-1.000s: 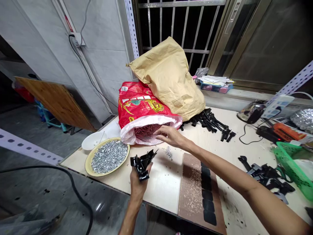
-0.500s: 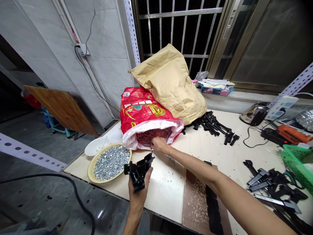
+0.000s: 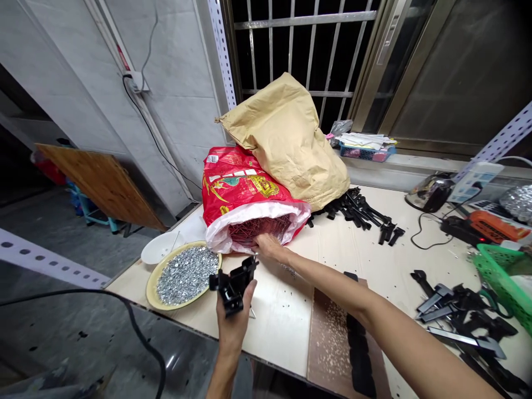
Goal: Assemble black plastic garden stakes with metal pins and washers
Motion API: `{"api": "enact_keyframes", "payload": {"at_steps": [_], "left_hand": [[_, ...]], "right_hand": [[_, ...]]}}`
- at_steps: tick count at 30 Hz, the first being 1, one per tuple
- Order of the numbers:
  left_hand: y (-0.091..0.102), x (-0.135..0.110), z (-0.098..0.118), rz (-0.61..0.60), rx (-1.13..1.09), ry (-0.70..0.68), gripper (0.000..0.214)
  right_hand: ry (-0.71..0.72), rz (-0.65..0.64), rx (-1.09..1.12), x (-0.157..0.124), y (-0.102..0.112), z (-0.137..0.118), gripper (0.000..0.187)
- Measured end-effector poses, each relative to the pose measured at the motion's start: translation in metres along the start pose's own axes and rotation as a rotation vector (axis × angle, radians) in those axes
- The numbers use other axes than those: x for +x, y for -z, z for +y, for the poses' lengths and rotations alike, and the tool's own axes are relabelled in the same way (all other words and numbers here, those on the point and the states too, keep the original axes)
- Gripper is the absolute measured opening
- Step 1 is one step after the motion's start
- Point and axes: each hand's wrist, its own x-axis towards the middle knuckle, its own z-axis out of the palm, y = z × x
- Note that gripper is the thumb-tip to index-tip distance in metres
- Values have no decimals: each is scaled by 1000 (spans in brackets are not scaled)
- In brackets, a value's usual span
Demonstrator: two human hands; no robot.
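Observation:
My left hand [image 3: 233, 324] is closed around a black plastic clip part [image 3: 233, 282], held up over the table's near edge. My right hand [image 3: 268, 246] reaches into the mouth of a red sack [image 3: 236, 191] with a white liner, its fingers curled among the thin reddish-brown pins [image 3: 260, 227] inside. What the fingers grip is hidden. A yellow plate [image 3: 155, 293] full of small silver nuts lies just left of my left hand.
A brown paper sack [image 3: 291, 138] leans on the red one. Black parts lie in piles behind it [image 3: 357, 213] and at the right [image 3: 461, 310]. A green basket [image 3: 502, 271], a white bowl [image 3: 160, 249], a dark mat [image 3: 332, 343] and cabled tools [image 3: 477, 224] also occupy the table.
My right hand moved from above the sack's opening down into the pins. My left hand kept the black part, shifting slightly.

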Motion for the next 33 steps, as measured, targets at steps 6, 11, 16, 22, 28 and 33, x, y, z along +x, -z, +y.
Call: {"api": "enact_keyframes", "payload": {"at_steps": [6,11,16,22,28,33], "left_hand": [[1,15,-16,-24,-64,-74,63],[0,20,-12,-85,-21,-192,60],[-5,23,-1,-195,113,-283,61],[-6,24,5,-281,292,-367,42],[-9,24,10,-333,362,-388,37],[-15,17,14,-358,327,-386,37]], "right_hand": [[-7,99,73,-17,15,14,19],[160,328,173,-60,60,36,20],[591,515,270,-100,99,26,15],[672,389,36,-112,110,7,20],[644,300,-180,-129,127,-10,29],[652,282,-297,-133,129,-12,27]]}}
